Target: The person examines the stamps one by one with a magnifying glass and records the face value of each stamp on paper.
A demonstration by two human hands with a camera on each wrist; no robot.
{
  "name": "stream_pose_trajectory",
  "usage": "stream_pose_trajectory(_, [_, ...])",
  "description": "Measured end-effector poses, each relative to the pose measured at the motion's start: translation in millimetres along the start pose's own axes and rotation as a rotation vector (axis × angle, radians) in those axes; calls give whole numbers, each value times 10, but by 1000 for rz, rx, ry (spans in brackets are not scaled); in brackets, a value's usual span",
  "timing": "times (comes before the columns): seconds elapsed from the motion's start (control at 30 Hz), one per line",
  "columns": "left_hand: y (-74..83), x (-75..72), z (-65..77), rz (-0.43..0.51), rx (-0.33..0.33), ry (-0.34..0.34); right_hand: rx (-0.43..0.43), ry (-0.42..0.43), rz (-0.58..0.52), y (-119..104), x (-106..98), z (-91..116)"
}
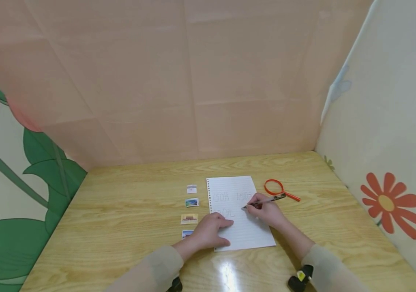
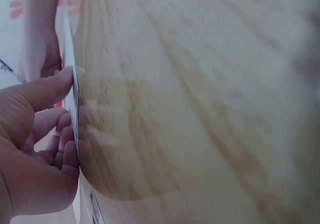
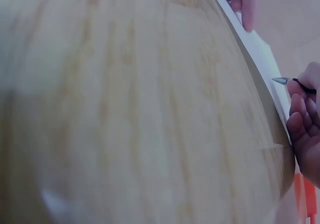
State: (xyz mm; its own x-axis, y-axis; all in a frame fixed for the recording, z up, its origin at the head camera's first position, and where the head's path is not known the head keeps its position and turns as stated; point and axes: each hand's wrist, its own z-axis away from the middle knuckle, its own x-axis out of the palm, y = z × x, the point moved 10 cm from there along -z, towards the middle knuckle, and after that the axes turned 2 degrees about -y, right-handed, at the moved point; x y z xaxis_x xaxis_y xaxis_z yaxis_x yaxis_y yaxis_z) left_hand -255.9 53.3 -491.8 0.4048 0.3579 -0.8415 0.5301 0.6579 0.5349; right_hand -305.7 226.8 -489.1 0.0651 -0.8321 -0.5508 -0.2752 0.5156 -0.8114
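A lined sheet of paper (image 1: 244, 235) with punched holes down its left edge lies on the wooden table. Faint handwriting, hard to read, runs across its upper half. My right hand (image 1: 266, 211) pinches a pen (image 1: 274, 198), its tip at the middle of the sheet near the writing. In the right wrist view the pen's pointed tip (image 3: 280, 80) pokes out past the fingers. My left hand (image 1: 213, 231) rests on the lower left of the paper, thumb and fingers spread apart. The left wrist view shows that hand (image 2: 40, 149) from the side against the sheet's edge.
Right of the paper lies a red-rimmed magnifying glass (image 1: 292, 196). Several small picture cards stand in a column on the left, among them a white one (image 1: 191, 189), a blue-green one (image 1: 192, 202) and a yellow one (image 1: 189, 219). Walls border the table (image 1: 127, 211) at back and sides.
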Motion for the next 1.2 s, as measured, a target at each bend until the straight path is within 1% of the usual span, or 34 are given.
stream_pose_trajectory(0.23, [-4,3,-2,-2,6,5,53,55,59,48,-59,-23])
stream_pose_trajectory(0.43, [-12,12,-13,-2,5,4,30,76,75,4,-40,-74])
stream_pose_trajectory(0.6, [-22,20,-22,4,7,1,23,57,69,-8,4,-85])
stream_pose_trajectory(0.77, [-28,15,-17,13,6,2,18,33,48,-2,12,-41])
stream_pose_trajectory(0.87, [-30,15,-15,16,6,4,39,21,28,30,-3,6])
stream_pose_trajectory(0.97, [-22,11,-13,14,8,7,54,14,31,50,-28,53])
stream_pose_trajectory(1.1, [-21,9,-11,16,3,7,25,8,50,9,-37,103])
stream_pose_trajectory(1.2, [-20,6,-7,19,-1,8,-4,0,44,-48,-24,136])
